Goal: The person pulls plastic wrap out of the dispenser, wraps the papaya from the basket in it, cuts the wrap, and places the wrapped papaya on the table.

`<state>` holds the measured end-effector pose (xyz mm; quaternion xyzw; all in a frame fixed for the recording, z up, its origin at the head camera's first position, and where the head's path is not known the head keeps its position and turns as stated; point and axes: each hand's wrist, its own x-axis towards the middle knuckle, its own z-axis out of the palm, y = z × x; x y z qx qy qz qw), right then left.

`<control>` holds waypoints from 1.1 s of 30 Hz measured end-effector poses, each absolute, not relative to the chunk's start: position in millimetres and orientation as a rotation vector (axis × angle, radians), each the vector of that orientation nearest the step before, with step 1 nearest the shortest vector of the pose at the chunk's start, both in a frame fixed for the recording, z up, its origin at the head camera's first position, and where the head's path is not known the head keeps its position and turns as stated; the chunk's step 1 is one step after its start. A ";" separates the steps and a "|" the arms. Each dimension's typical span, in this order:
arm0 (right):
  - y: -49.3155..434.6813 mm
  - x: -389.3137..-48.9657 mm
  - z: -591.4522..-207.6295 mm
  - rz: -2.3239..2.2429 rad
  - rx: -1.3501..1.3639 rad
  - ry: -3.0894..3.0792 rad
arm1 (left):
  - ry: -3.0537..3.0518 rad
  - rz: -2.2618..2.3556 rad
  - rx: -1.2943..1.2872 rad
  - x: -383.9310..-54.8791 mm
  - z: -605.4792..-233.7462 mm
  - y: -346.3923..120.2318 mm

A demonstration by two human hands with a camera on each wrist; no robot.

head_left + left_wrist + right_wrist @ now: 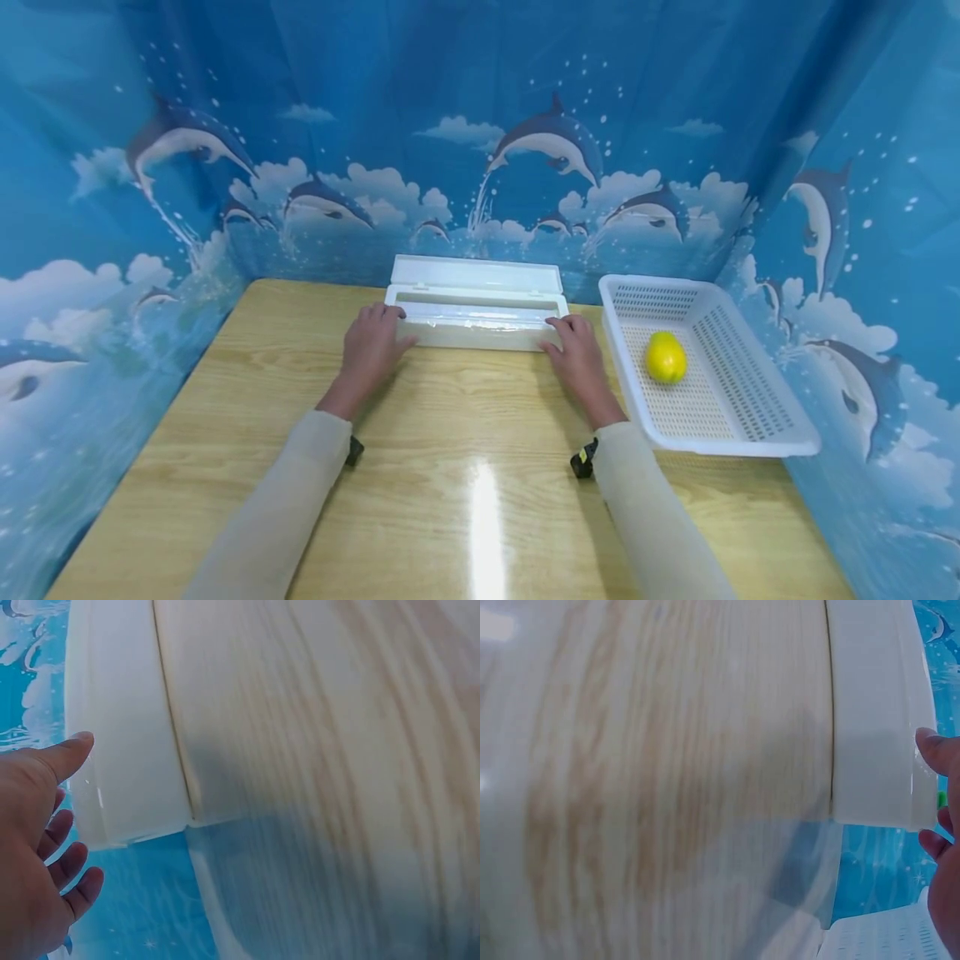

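A long white cling film dispenser [480,336] lies across the far part of the table, its hinged lid [477,272] raised at the back. Inside runs a roll with glossy, wrinkled clear film [472,315]. At the left end my left hand [371,342] grips the front edge, thumb on the front and fingertips over the rim; its other fingers bend loosely in the left wrist view. My right hand [577,354] holds the right end the same way, thumb at the front edge. In the right wrist view, part of that hand is cut off by the frame.
Just right of the dispenser stands a white perforated basket [636,392] holding a yellow lemon-like fruit [665,358]. The wooden table [450,442] ends close behind the dispenser, where a blue dolphin-print curtain [360,100] hangs. More curtain closes off both sides.
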<state>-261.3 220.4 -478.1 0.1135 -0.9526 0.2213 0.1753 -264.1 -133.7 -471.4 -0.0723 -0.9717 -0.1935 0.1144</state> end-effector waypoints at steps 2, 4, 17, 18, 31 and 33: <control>221.5 -261.4 -479.9 0.611 0.305 -2.701 | -2.855 -0.568 -0.208 -266.3 -473.7 -135.3; 222.7 -261.7 -481.4 0.602 0.306 -2.699 | -2.857 -0.562 -0.211 -268.2 -476.0 -136.9; 229.5 -267.4 -495.1 0.450 0.413 -2.638 | -2.809 -0.447 -0.282 -273.8 -482.2 -142.3; 229.0 -268.2 -495.2 0.439 0.413 -2.633 | -2.807 -0.441 -0.280 -274.2 -482.5 -142.6; 227.3 -271.9 -498.0 0.449 0.419 -2.545 | -2.819 -0.492 -0.267 -279.2 -482.5 -147.6; 228.0 -271.7 -498.8 0.473 0.437 -2.518 | -2.810 -0.487 -0.278 -278.7 -482.4 -149.0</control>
